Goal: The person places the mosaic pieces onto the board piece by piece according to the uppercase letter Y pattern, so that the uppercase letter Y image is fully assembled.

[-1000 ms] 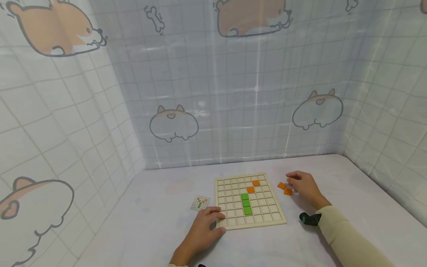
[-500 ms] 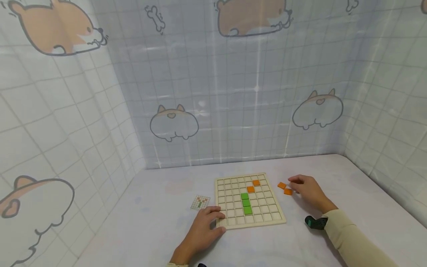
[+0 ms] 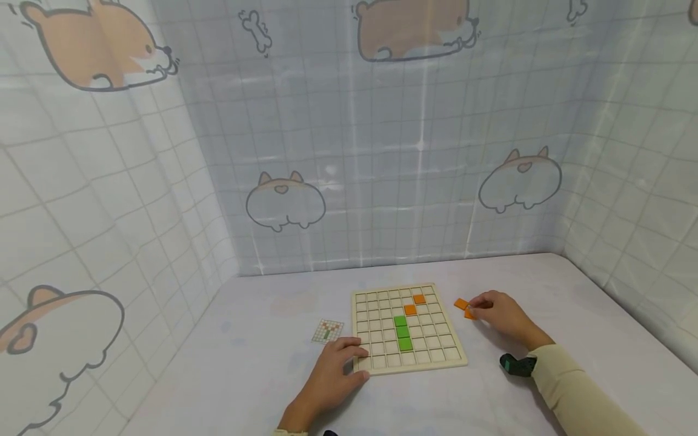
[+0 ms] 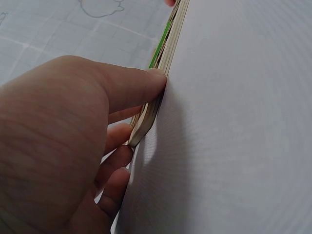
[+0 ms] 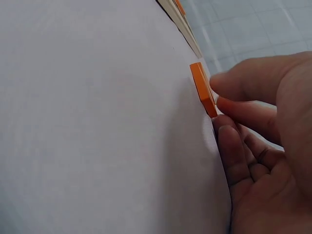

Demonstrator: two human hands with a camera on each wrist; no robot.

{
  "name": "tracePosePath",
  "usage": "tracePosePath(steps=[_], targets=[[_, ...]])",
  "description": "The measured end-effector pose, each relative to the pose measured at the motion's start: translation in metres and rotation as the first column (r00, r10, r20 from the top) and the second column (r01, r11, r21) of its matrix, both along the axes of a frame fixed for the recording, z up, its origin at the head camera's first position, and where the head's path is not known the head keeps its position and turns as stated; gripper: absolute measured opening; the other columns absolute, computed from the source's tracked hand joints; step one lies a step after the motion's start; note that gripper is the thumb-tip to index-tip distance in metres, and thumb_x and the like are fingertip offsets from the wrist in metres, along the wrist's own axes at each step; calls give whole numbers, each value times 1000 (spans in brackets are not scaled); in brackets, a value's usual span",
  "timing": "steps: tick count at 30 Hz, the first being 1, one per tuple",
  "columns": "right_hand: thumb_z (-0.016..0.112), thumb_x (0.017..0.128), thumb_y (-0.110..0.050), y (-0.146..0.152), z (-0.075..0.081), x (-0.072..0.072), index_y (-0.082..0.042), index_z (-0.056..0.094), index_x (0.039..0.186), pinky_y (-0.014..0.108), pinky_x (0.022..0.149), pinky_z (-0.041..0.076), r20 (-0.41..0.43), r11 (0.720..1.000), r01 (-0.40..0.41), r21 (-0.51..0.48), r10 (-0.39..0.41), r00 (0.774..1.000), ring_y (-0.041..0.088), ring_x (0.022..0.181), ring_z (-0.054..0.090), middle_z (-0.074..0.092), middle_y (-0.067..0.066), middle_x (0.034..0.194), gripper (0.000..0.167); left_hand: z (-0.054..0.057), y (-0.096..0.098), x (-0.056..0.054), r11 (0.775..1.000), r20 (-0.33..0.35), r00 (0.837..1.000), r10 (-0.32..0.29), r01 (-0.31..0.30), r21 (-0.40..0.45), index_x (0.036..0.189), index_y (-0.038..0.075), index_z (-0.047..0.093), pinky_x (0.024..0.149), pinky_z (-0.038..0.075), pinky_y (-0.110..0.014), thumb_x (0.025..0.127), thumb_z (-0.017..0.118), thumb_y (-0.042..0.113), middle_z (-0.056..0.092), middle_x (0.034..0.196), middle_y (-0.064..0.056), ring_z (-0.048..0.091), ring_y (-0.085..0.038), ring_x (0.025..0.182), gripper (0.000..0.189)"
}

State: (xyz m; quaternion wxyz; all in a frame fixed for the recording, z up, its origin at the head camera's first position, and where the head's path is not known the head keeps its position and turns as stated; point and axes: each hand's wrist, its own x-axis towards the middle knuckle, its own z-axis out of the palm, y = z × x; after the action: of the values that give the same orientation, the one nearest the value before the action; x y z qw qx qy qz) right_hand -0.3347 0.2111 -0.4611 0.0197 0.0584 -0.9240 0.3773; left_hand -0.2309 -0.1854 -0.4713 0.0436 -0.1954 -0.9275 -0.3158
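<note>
The person is filling a wooden grid board (image 3: 409, 327) with coloured tiles, and the step in hand looks like picking up the next orange piece. The right hand (image 3: 504, 315) is lying on the table (image 3: 572, 315) at about three o'clock from the board, fingers curled in; thumb and fingertips (image 5: 229, 105) are closing on the near orange tile (image 3: 469, 313) — the right wrist view shows them touching its edge, the tile flat on the table, not lifted. A second orange tile (image 3: 461, 303) is lying just beside it, toward eleven o'clock, between the hand and the board's edge.

The left hand (image 3: 332, 375) is steadying the board at its seven o'clock corner. In the left wrist view the thumb (image 4: 136, 87) is pressing against the board's side edge and the other fingers are loosely bent around the corner — a brace more than a grasp. A small pattern card (image 3: 327, 330) is lying at nine o'clock of the board, just beyond the left fingers.

On the board, three green tiles (image 3: 403, 332) are forming an upright column near the middle, and two orange tiles (image 3: 414, 304) are stepping diagonally off its top toward one o'clock.

By my judgement, the next move calls for a clean pinch and lift of the near tile without nudging its neighbour, then carrying it to a free cell beside the column's top, probably on the eleven o'clock side to mirror the card's shape.
</note>
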Motion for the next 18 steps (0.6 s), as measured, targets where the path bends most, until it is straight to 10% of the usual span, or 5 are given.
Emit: tracePosePath(steps=[18], targets=[[73, 90, -17, -3, 0, 5, -2, 70, 110, 50, 88, 49, -24, 1000, -15, -1, 15, 1000, 29, 100, 58, 62, 13, 110, 25, 1, 1, 0, 1000, -26, 1000, 1, -1, 0, 113, 20, 73, 104, 39, -53, 86, 76, 31, 57, 135, -1, 48, -29, 126, 29]])
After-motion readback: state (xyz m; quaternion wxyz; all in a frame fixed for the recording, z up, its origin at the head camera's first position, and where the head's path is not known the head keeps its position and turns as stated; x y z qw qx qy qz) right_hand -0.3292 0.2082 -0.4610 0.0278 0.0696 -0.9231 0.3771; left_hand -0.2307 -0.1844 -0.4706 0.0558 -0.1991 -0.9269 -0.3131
